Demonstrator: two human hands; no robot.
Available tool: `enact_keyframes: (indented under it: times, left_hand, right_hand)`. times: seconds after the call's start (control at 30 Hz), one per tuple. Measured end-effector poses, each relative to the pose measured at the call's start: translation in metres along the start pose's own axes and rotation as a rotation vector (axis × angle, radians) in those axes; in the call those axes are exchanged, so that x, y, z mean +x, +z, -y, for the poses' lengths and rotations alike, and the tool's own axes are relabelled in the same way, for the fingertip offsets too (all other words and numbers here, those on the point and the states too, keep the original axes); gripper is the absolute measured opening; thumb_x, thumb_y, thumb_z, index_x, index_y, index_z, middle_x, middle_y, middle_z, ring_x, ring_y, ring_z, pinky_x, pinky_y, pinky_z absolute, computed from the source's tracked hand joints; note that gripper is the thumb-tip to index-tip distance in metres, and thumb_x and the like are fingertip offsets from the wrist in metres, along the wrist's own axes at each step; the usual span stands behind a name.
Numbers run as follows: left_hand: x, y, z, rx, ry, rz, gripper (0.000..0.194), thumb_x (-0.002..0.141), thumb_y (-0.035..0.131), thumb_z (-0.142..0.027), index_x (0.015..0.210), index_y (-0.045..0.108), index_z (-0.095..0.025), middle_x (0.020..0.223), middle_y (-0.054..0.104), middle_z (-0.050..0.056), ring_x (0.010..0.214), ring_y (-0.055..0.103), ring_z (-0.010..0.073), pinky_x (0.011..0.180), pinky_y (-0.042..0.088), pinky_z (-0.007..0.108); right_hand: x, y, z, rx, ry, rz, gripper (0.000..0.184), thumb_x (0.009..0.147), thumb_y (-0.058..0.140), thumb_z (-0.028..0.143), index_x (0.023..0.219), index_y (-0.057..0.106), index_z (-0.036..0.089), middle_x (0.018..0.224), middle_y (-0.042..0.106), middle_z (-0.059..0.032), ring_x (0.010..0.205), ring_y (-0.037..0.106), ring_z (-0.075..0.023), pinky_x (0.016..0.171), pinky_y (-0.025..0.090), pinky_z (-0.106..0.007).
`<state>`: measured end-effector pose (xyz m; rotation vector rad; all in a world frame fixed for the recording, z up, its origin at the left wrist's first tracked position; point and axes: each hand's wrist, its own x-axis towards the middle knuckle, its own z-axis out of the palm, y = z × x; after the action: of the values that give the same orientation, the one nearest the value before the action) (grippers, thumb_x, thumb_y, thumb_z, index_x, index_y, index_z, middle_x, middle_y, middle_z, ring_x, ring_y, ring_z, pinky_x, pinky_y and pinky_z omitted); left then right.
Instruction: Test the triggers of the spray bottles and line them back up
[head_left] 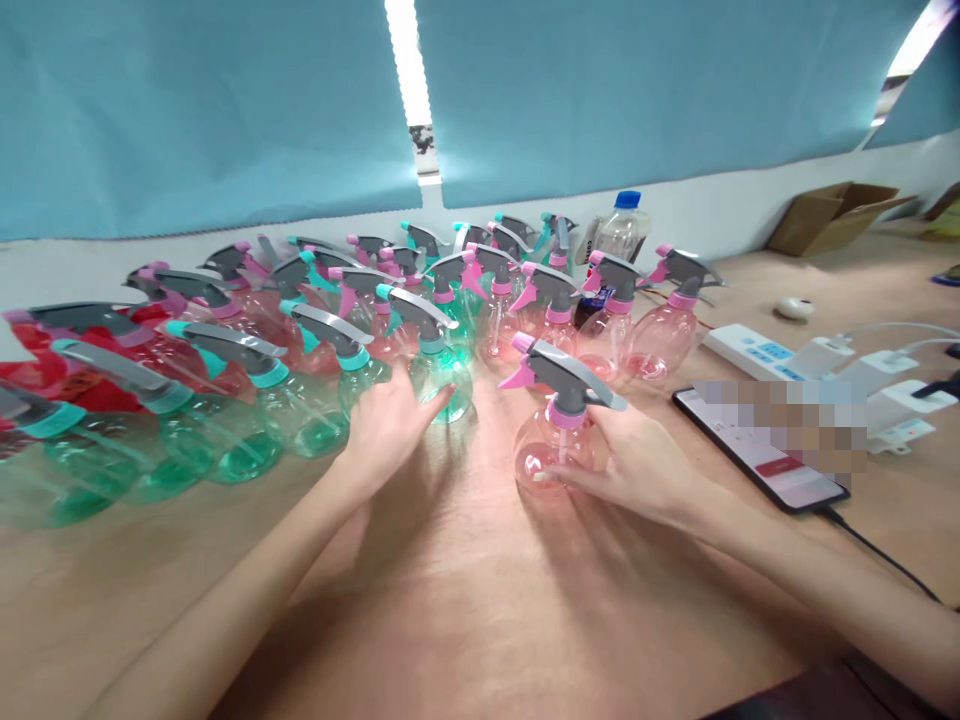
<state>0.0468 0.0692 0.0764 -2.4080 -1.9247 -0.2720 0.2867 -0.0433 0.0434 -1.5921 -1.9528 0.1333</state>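
My right hand [637, 460] is wrapped round the body of a clear pink spray bottle [536, 450] with a grey and pink trigger head, which stands upright at the front of the group. My left hand [390, 425] closes on a clear green spray bottle [450, 385] with a grey and teal head. Its thumb lies across the front of that bottle, and its other fingertips are partly hidden. Close by the left wrist stands another green spray bottle [315, 415]. A pink spray bottle [664, 335] is beyond my right hand.
Several more green and pink spray bottles crowd the left and back of the wooden table [480, 610]. A phone [765, 460] on a cable lies at right, beside a white power strip [750, 350] with chargers. Further back are a blue-capped bottle [626, 225] and a cardboard box [832, 220].
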Motion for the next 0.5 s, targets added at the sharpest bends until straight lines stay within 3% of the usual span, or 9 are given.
enact_keyframes:
  times: [0.17, 0.27, 0.33, 0.4, 0.5]
  left_hand:
    - [-0.021, -0.004, -0.006, 0.012, 0.003, -0.089, 0.075, 0.091, 0.045, -0.061, 0.142, 0.034, -0.007, 0.063, 0.065, 0.007, 0.067, 0.067, 0.0338, 0.058, 0.045, 0.034]
    - [-0.043, -0.007, -0.015, -0.165, 0.121, -0.088, 0.067, 0.09, 0.053, -0.054, 0.143, 0.035, -0.017, 0.068, 0.066, 0.001, 0.062, 0.065, 0.0262, 0.06, 0.047, 0.033]
    - [-0.055, -0.006, -0.024, -0.394, 0.345, 0.032, 0.067, 0.085, 0.061, -0.052, 0.141, 0.039, -0.021, 0.093, 0.07, 0.005, 0.077, 0.068, 0.0243, 0.07, 0.051, 0.034]
    - [-0.063, -0.002, -0.033, -0.551, 0.503, 0.207, 0.079, 0.079, 0.068, -0.056, 0.143, 0.037, -0.024, 0.126, 0.061, 0.012, 0.109, 0.061, 0.0302, 0.086, 0.051, 0.042]
    - [-0.069, 0.008, -0.043, -0.727, 0.55, 0.394, 0.077, 0.083, 0.067, -0.052, 0.147, 0.033, -0.026, 0.142, 0.048, 0.014, 0.126, 0.05, 0.0327, 0.096, 0.047, 0.048]
  right_hand:
    - [-0.007, -0.001, 0.002, 0.038, 0.041, -0.003, 0.06, 0.072, 0.066, 0.064, 0.112, 0.056, 0.02, 0.111, 0.064, -0.0133, 0.1, 0.063, -0.0326, 0.077, 0.055, -0.046]
    - [-0.013, -0.002, 0.003, 0.061, 0.063, 0.018, 0.055, 0.069, 0.07, 0.062, 0.107, 0.059, 0.023, 0.107, 0.064, -0.0112, 0.101, 0.063, -0.0323, 0.079, 0.056, -0.046]
    - [-0.018, -0.003, 0.002, 0.078, 0.03, 0.015, 0.059, 0.068, 0.071, 0.063, 0.11, 0.059, 0.023, 0.11, 0.063, -0.0116, 0.107, 0.06, -0.0325, 0.085, 0.054, -0.047]
    - [-0.023, -0.005, 0.001, 0.078, -0.011, -0.016, 0.07, 0.066, 0.071, 0.066, 0.118, 0.057, 0.021, 0.119, 0.058, -0.0144, 0.115, 0.055, -0.0334, 0.092, 0.052, -0.049]
    - [-0.03, -0.01, -0.004, 0.027, -0.065, -0.073, 0.086, 0.065, 0.069, 0.07, 0.131, 0.049, 0.018, 0.13, 0.05, -0.0191, 0.123, 0.048, -0.0368, 0.096, 0.048, -0.053]
